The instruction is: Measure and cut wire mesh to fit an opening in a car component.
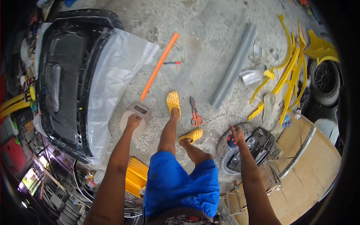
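Observation:
My left hand [133, 122] is curled over a beige-grey slab with a dark oblong window [128, 128]; I cannot tell what, if anything, it holds. My right hand [236, 135] grips a small red-and-dark-blue object [231, 142], partly hidden by the fingers, above a tire with a black plastic part [253, 147] on it. Between my hands, red-handled snips [195, 118] lie on the floor beside my yellow clogs. An orange bar [159, 65] and a blue-and-red pen-like item [173, 63] lie farther ahead.
A black car panel [63, 78] rests on translucent sheeting [116, 63] at left. A grey carbon-look roll [232, 67], yellow trim pieces [288, 78], a wheel [324, 80] and a plywood board [307, 165] are at right. A yellow plastic piece [135, 176] lies behind me at lower left.

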Tool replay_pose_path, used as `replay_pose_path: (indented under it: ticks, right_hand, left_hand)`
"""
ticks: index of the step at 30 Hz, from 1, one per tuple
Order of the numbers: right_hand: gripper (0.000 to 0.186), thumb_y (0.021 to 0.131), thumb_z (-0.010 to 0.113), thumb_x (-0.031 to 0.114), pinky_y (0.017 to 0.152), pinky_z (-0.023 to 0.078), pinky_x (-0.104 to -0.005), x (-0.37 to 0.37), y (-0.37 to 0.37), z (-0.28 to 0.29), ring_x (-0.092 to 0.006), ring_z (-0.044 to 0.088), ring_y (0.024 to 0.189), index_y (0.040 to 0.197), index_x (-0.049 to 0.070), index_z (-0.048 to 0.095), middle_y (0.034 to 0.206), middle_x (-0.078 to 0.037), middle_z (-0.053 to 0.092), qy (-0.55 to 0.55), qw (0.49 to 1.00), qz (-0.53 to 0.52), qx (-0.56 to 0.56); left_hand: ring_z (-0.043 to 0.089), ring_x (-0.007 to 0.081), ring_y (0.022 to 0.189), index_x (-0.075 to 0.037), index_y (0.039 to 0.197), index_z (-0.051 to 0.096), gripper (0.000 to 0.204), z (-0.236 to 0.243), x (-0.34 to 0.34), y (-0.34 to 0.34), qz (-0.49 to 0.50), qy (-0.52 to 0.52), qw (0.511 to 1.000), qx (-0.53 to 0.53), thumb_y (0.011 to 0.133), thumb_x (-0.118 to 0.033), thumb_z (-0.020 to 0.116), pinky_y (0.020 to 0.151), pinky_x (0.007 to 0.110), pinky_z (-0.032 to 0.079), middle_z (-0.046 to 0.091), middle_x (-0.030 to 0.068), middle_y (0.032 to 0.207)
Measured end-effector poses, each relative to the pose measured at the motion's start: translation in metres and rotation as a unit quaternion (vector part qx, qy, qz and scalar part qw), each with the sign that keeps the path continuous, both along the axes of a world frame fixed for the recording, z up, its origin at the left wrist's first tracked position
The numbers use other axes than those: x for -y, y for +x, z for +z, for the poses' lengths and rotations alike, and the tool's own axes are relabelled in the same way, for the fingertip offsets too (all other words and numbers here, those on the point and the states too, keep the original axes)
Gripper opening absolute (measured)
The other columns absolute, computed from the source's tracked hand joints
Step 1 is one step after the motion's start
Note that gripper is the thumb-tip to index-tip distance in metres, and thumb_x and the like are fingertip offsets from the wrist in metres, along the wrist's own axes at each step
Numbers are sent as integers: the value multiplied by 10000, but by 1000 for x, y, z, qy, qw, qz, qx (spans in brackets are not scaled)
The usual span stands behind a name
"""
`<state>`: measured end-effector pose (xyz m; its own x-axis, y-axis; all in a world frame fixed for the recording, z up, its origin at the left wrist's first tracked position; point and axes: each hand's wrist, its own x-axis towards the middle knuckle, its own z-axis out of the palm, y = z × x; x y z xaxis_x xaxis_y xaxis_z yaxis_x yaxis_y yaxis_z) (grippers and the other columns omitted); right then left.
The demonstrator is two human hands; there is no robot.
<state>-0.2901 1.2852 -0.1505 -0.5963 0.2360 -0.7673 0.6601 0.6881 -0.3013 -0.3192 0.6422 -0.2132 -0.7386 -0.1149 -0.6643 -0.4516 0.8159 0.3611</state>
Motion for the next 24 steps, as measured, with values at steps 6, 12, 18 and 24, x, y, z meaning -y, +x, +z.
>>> replay_pose_path:
  ticks: [6, 12, 18, 24]
  right_hand:
    - [534, 951, 474, 517, 811, 490, -462, -32, 2, -172, -433, 642, 899, 1143, 40, 617, 886, -276, 665, 91, 991, -81, -49]
    - [358, 977, 499, 401, 673, 479, -470, -87, 8, -295, -417, 630, 742, 1080, 73, 599, 762, -235, 641, 154, 985, 19, -75]
    - [295, 954, 552, 302, 676, 485, -440, -131, 10, -347, -395, 604, 706, 1134, 68, 561, 750, -191, 618, 74, 990, 70, -97]
    - [307, 910, 643, 225, 810, 487, -388, -127, -58, -319, -327, 619, 879, 1128, 16, 588, 967, -181, 622, 95, 907, 252, -324]
  left_hand:
    - [627, 339, 965, -20, 1001, 651, 250, -170, -179, -11, -233, 180, 956, 12, 768, -107, 679, 833, 407, 499, 651, 190, 1019]
    - [466, 318, 1257, -65, 1156, 605, 334, -291, -350, 10, -553, 237, 784, -151, 828, -64, 545, 1042, 428, 352, 572, 137, 1234]
    - [558, 224, 1074, -85, 1005, 610, 189, -341, -366, 2, -672, 204, 673, -232, 843, -162, 551, 929, 375, 405, 608, 62, 1017]
    - [620, 297, 932, -72, 1128, 519, 259, -361, -296, 2, -672, 333, 596, -287, 876, -126, 528, 817, 391, 468, 603, 114, 981]
